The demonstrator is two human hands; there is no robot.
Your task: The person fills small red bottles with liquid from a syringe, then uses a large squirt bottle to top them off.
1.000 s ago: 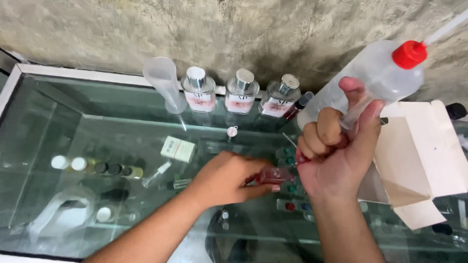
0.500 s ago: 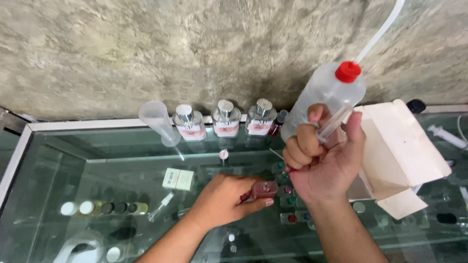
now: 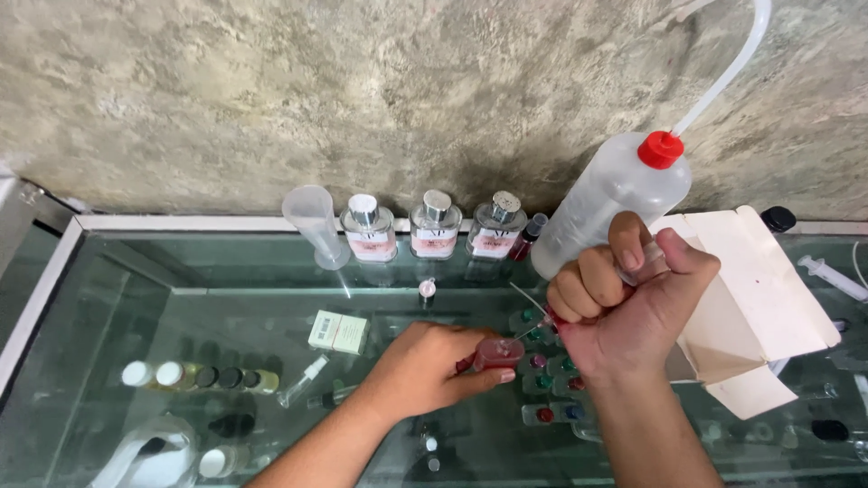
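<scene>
Nearest to the person, the left hand [image 3: 425, 366] rests on the glass countertop [image 3: 181, 298] with its fingers wrapped round a small bottle of red liquid [image 3: 499, 352], holding it on its side, just left of the other hand. The right hand [image 3: 628, 303] is raised just above it in a closed fist round a syringe [image 3: 646, 264], whose thin needle [image 3: 526, 300] points down and left toward the small bottle. Under the glass lie small vials with coloured caps [image 3: 542, 384]. To the right sits an open cardboard box [image 3: 759, 307], and beyond it a loose syringe [image 3: 832, 276]. Behind the fist stands a plastic wash bottle with a red cap [image 3: 606, 203] and a bent tube. Farther back, against the rough wall [image 3: 362, 90], three glass perfume bottles [image 3: 436, 226] line up beside a clear measuring cylinder [image 3: 312, 226].
</scene>
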